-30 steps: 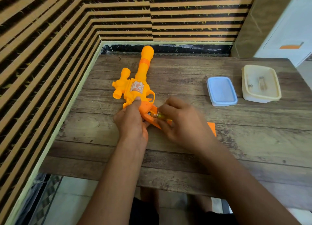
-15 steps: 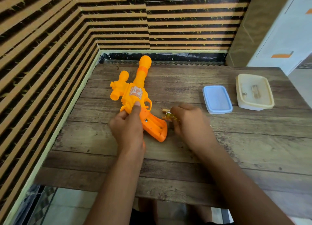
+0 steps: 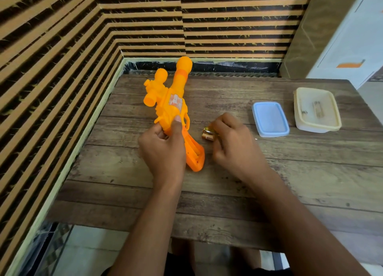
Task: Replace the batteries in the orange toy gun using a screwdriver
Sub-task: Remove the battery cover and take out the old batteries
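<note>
The orange toy gun [image 3: 172,101] is tilted up off the wooden table [image 3: 290,182], barrel pointing away from me. My left hand [image 3: 163,145] grips it at the handle, thumb pressed on the body. The handle's battery compartment [image 3: 193,151] lies open and looks empty. Just right of the handle, two gold batteries [image 3: 207,134] sit on the table, pinched at their right ends by the curled fingers of my right hand [image 3: 234,143]. No screwdriver or compartment cover shows; the right hand and arm may hide them.
A blue lid [image 3: 270,119] lies right of the batteries. Beyond it stands a cream plastic box [image 3: 317,110] with small items inside. Striped walls close off the table's left and far sides. A white cabinet [image 3: 352,37] stands at the far right.
My right hand drew the batteries out of the handle and moved them right onto the table. My left hand lifted and tilted the gun upward. The orange piece under my right wrist went out of view.
</note>
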A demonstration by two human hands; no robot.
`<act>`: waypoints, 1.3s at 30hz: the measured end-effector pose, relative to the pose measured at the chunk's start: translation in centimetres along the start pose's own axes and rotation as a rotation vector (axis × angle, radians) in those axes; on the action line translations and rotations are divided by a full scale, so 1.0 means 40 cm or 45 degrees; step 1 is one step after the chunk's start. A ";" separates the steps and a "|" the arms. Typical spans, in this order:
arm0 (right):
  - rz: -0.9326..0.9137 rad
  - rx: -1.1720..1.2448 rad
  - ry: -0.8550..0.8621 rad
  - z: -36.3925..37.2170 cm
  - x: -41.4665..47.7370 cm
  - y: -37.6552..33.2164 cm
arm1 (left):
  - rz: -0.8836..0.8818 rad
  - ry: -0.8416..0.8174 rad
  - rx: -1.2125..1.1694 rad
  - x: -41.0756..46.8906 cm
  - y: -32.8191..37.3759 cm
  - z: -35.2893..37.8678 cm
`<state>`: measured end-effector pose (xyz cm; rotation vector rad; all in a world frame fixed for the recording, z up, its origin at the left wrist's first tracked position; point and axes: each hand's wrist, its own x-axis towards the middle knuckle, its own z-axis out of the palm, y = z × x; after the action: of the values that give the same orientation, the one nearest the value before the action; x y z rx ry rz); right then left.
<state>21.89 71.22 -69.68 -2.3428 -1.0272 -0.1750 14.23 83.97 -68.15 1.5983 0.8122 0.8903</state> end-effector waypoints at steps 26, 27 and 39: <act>-0.264 -0.095 -0.375 0.088 0.245 0.049 | -0.226 0.113 -0.132 0.030 0.003 -0.028; -0.273 -0.075 -0.363 0.086 0.241 0.051 | -0.236 0.122 -0.137 0.030 0.004 -0.030; 0.559 1.119 0.600 0.045 0.002 -0.130 | -0.096 0.231 -0.293 0.001 0.033 -0.038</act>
<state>18.08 75.07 -68.81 -1.5436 -0.2418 -0.0715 13.01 84.48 -66.63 1.2929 0.8572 1.0456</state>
